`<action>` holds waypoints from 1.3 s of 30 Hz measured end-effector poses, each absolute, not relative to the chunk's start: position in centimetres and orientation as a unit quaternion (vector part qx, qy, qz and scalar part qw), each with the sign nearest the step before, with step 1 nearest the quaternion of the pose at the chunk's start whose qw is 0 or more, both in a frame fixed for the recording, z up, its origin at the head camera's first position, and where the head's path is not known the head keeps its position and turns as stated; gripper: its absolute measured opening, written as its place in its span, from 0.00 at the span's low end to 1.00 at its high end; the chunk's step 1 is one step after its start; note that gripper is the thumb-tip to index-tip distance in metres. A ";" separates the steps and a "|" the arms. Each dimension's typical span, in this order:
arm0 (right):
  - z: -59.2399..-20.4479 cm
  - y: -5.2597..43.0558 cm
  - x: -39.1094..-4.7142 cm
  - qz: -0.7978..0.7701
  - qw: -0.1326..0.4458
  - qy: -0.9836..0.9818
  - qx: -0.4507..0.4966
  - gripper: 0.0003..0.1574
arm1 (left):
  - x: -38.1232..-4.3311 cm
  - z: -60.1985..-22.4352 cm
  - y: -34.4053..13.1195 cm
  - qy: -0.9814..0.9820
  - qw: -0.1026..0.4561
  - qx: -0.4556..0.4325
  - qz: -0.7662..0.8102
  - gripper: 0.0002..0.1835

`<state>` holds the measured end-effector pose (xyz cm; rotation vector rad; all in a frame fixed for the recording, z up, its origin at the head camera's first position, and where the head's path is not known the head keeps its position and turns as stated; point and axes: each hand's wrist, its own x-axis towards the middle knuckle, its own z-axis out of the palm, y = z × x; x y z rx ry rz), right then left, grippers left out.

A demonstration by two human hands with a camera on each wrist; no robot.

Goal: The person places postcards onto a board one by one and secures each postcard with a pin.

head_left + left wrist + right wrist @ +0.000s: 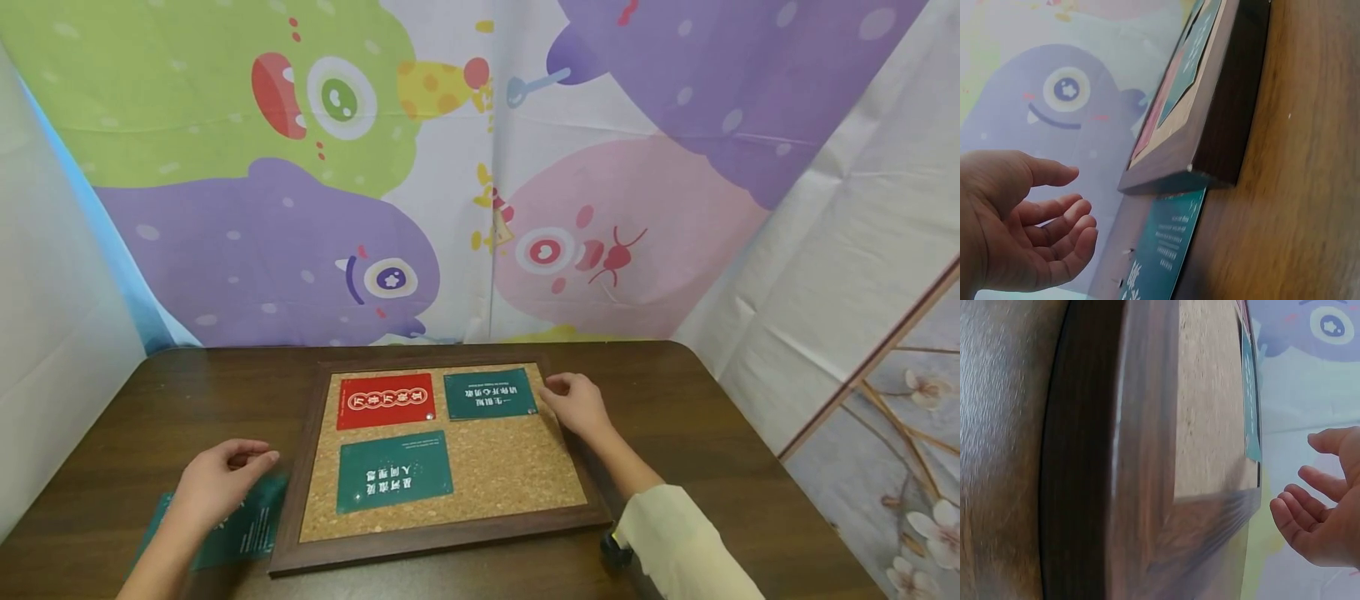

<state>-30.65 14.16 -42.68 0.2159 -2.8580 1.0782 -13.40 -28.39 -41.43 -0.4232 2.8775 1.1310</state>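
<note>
A framed cork board (517,471) lies on the table, bearing a red card (386,401) and a green card (491,394) along its far side. Another green card (394,472) is on its near left part. Above a loose green card (258,521), left of the frame, hovers my left hand (217,483); its fingers are loosely curled and hold nothing. My right hand (577,406) is at the frame's right side, near the far-right card's corner. Its relaxed fingers hold nothing in the right wrist view. Two small pins (1127,253) show by the loose card.
The brown wooden table (675,467) ends at a cartoon-printed curtain (450,167) behind the board. White cloth (67,292) hangs on the left, and a flower-patterned panel (900,450) stands on the right.
</note>
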 end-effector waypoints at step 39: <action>-42.2 7.9 -27.4 0.368 -0.005 -0.915 0.165 0.19 | -12.8 -42.8 -32.6 0.917 0.006 -0.213 0.337 0.25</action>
